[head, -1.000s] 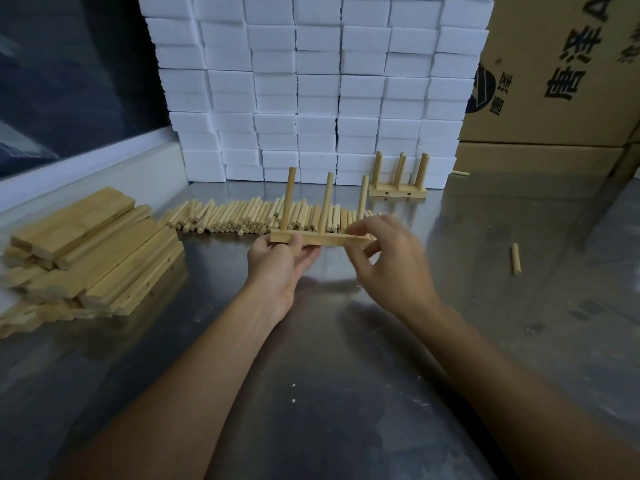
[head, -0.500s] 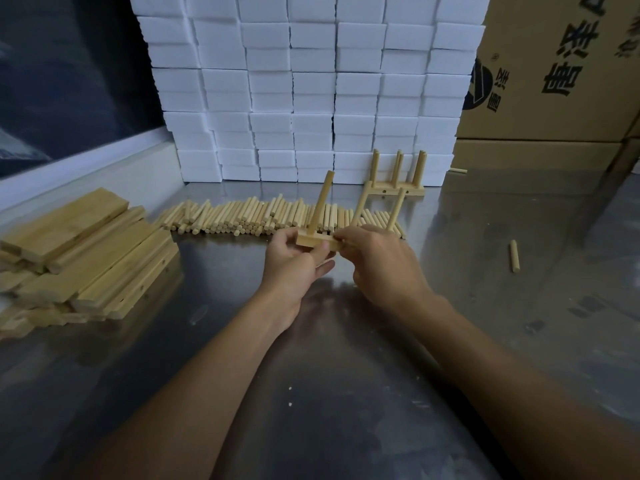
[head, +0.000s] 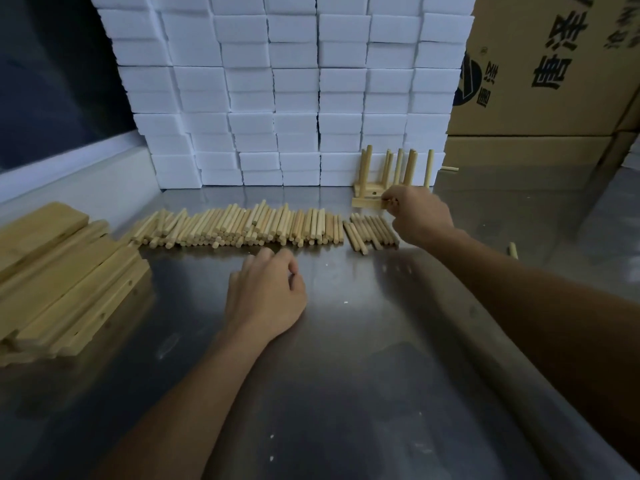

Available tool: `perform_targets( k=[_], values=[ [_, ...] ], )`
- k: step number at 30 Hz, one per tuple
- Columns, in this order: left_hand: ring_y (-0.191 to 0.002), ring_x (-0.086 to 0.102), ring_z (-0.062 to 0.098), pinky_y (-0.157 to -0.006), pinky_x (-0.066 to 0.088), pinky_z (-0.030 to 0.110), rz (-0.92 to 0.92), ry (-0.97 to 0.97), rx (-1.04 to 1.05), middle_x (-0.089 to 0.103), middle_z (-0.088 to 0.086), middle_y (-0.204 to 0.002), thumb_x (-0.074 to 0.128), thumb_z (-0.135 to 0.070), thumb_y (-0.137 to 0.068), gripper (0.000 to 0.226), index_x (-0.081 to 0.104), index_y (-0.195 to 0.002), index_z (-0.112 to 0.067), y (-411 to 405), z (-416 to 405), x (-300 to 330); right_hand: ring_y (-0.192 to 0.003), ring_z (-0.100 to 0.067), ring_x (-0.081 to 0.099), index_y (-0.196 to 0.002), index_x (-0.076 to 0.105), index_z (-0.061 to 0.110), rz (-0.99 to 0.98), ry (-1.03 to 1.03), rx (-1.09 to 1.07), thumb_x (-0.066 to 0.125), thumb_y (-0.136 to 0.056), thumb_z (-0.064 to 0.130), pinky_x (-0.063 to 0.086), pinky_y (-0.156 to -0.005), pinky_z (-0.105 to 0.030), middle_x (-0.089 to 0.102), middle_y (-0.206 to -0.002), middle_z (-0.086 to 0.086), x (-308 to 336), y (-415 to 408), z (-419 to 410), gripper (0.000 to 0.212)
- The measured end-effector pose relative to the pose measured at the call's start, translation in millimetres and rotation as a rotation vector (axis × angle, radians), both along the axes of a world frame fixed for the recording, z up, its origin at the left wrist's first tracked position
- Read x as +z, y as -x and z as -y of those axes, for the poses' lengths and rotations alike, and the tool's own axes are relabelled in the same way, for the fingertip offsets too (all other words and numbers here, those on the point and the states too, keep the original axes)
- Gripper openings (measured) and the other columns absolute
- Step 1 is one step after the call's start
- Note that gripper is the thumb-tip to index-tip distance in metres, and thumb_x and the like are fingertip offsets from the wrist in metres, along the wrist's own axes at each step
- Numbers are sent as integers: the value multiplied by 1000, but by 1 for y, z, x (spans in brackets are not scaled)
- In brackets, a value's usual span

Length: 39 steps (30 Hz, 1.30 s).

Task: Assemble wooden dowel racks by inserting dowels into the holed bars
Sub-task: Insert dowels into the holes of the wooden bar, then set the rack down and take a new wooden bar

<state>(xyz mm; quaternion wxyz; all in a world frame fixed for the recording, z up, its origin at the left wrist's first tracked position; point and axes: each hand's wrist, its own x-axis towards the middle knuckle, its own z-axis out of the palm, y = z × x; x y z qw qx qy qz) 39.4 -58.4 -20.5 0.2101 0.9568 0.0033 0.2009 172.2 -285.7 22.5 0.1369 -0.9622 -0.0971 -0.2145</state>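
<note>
My right hand (head: 420, 216) reaches to the back right and pinches the bar of a finished dowel rack (head: 367, 202), set down against another rack (head: 398, 168) by the white stack. Both racks stand with dowels upright. My left hand (head: 265, 296) rests on the steel table with fingers loosely curled and nothing in it. A long row of loose dowels (head: 242, 226) lies just beyond my left hand. Holed wooden bars (head: 65, 271) are piled at the left.
A wall of white foam blocks (head: 284, 91) stands at the back, cardboard boxes (head: 547, 71) at the right. One stray dowel (head: 513, 250) lies right of my right forearm, another (head: 450, 168) by the boxes. The steel table (head: 346, 375) spreads in front.
The rack that both hands held in front of me has gone back and right with my right hand, down next to the other rack. My left hand let go and dropped to the table.
</note>
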Motion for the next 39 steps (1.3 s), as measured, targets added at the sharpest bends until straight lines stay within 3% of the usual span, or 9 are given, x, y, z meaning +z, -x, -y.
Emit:
perform_targets(
  k=[6, 9, 12, 15, 18, 26, 35, 39],
  values=[
    [-84, 42, 15, -78, 35, 36, 2, -23, -9, 43, -13, -81, 48, -31, -95, 3, 47, -93, -31, -1, 0, -2, -95, -27, 62, -116, 65, 21, -67, 68, -25, 59, -94, 11, 55, -80, -43, 66, -110, -7, -8, -53, 17, 25],
    [-84, 41, 14, -77, 31, 34, 19, -24, 4, 43, -14, -80, 47, -31, -95, 5, 44, -91, -33, -1, 0, -2, -98, -28, 59, -119, 65, 22, -98, 87, -36, 58, -92, 5, 48, -74, -37, 64, -115, -6, -17, -73, 18, 33],
    [-82, 41, 13, -76, 28, 33, 36, -21, 10, 43, -15, -79, 47, -31, -94, 7, 44, -89, -33, -1, 0, -3, -89, -23, 54, -117, 68, 22, -109, 59, -44, 55, -92, 4, 45, -71, -35, 64, -114, -6, -24, -86, 15, 33],
    [-80, 40, 11, -74, 27, 33, 42, -18, 15, 43, -14, -77, 48, -31, -93, 7, 43, -88, -34, -2, 0, -3, -100, -28, 60, -114, 72, 19, -84, 19, -35, 55, -95, 9, 52, -83, -39, 63, -119, -7, -26, -95, 10, 27],
    [-78, 39, 12, -73, 27, 33, 49, -18, 23, 43, -13, -75, 49, -31, -92, 8, 43, -87, -33, -3, 0, -4, -106, -34, 57, -117, 70, 16, -63, -9, -50, 55, -97, 11, 49, -93, -42, 51, -127, -12, -27, -100, 7, 26],
    [-76, 39, 11, -72, 27, 33, 54, -15, 25, 43, -12, -74, 50, -32, -91, 9, 42, -86, -34, -3, 0, -4, -96, -28, 55, -115, 64, 8, -74, -73, -82, 54, -92, 3, 46, -80, -36, 57, -117, -14, -25, -105, -3, 26],
    [-80, 40, 11, -75, 28, 33, 50, -14, 25, 43, -14, -77, 48, -34, -92, 8, 42, -88, -34, -3, 0, -4, -104, -27, 57, -116, 65, 6, -192, -81, -62, 52, -91, 7, 47, -85, -35, 60, -120, -12, -18, -106, -5, 28],
    [-82, 41, 14, -76, 29, 34, 35, -7, 24, 43, -14, -78, 47, -33, -93, 6, 42, -89, -34, -3, 0, -4, -108, -27, 58, -115, 67, 6, -134, -147, -45, 54, -92, 9, 43, -83, -32, 59, -124, -12, -14, -95, -7, 27]
  ],
)
